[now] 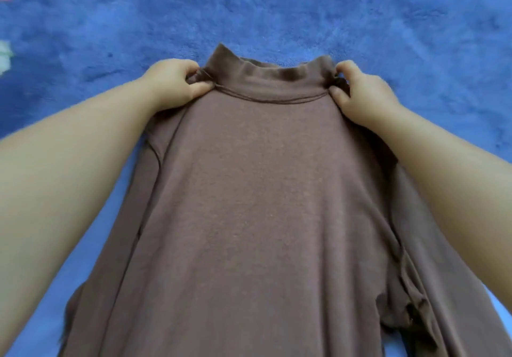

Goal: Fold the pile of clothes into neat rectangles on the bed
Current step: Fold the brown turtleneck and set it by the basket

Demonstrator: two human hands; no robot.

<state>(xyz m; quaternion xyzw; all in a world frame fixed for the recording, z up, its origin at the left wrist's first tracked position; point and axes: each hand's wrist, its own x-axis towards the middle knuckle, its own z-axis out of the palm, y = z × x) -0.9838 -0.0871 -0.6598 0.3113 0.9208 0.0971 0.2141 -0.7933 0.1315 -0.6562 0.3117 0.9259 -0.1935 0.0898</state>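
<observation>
I am looking down at a brown high-necked top (266, 190) spread front up on the bed (277, 10), which has a blue fleecy cover; the collar points toward the bed's far edge. My left hand (171, 85) pinches the fabric at the left shoulder, just beside the collar, and my right hand (360, 93) pinches the matching spot on the right. Each grip is closed tight on cloth, thumb against curled fingers.

The right sleeve (415, 287) is bunched near the bed's near edge, and the left side is partly hidden under my arm. If I fold now, I judge those wrinkles would get trapped and skew the rectangle. An uneven pull from the 2 hands could also twist the collar.
</observation>
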